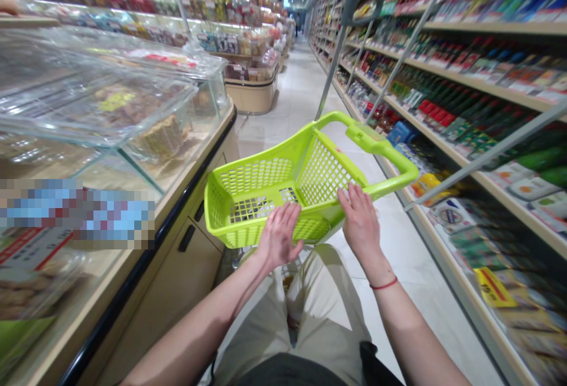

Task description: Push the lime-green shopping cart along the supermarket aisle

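Note:
A lime-green plastic shopping cart basket [261, 176] with perforated sides stands turned sideways before my knees. Nothing lies inside it. My left hand [280, 235] rests over the near rim, its fingers stretched out and its thumb apart. Farther right, my right hand [361, 220] lays its extended fingers on the rim's corner, beside the cart's looped green handle [398, 176]. A red string bracelet [384, 284] circles my right wrist. Neither hand is wrapped round the handle. My palms' undersides are hidden.
On the left runs a counter with clear display boxes [146, 102] and a black edge [159, 229]. Stocked shelves [478, 73] line the right, crossed by metal bars. A tiled aisle [295, 78] leads ahead past another display stand [252, 93].

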`<act>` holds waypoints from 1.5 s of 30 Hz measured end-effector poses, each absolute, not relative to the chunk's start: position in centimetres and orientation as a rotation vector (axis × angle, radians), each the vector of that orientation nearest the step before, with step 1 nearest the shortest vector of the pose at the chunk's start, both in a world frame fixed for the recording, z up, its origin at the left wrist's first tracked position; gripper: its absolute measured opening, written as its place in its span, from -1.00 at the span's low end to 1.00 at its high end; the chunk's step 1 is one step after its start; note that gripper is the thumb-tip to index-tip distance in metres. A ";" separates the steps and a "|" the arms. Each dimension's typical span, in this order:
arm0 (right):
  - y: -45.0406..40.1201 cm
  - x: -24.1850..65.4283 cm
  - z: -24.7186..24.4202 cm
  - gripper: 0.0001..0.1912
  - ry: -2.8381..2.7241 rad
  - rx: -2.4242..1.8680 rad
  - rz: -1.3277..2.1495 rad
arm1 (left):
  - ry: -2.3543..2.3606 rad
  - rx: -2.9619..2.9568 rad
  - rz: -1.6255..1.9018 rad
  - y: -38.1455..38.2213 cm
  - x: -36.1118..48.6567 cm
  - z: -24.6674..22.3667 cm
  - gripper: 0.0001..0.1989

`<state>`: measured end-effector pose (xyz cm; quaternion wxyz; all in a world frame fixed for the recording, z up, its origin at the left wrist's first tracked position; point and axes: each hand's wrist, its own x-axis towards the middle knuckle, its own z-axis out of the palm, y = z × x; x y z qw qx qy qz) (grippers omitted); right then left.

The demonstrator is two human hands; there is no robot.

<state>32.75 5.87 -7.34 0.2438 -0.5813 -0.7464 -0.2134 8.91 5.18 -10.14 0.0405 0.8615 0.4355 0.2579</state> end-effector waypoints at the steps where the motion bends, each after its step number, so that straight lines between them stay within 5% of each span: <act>1: 5.9 33.0 -7.3 -0.38 -2.016 -1.594 -0.593 | 1.332 2.637 0.792 5.2 8.9 -10.1 -0.13; 45: 4.8 27.7 -8.6 -0.39 -2.131 -1.555 -0.455 | 1.328 2.646 0.786 5.1 8.8 -10.1 -0.11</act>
